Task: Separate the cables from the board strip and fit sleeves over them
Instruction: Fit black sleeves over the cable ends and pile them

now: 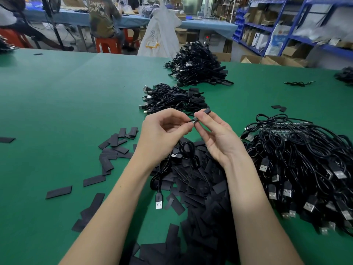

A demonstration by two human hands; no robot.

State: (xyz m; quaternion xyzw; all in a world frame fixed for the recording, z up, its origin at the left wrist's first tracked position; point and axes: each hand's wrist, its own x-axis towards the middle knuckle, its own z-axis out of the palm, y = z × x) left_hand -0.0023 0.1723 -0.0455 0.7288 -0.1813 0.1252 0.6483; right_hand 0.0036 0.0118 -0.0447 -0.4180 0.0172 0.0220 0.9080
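Head view: loose sleeves [198, 190] heaped on the counter [57, 104]. Above them, the left hand [164, 134] has its grip pinched on the cable end [193, 121]; the right hand [215, 136] pinches a sleeve [207, 111], angled up-right, just beside that end.

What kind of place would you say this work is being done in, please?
Probably a small electronics assembly workshop: heaps of black USB cables and cut sleeves on a green worktable, with blue stock shelving behind.

Loose sleeves [193, 180] lie under both wrists on the table [57, 104]; tangled cables [298, 161] sit right, two bundled heaps [172, 98] behind (farther one [196, 66] rightward).
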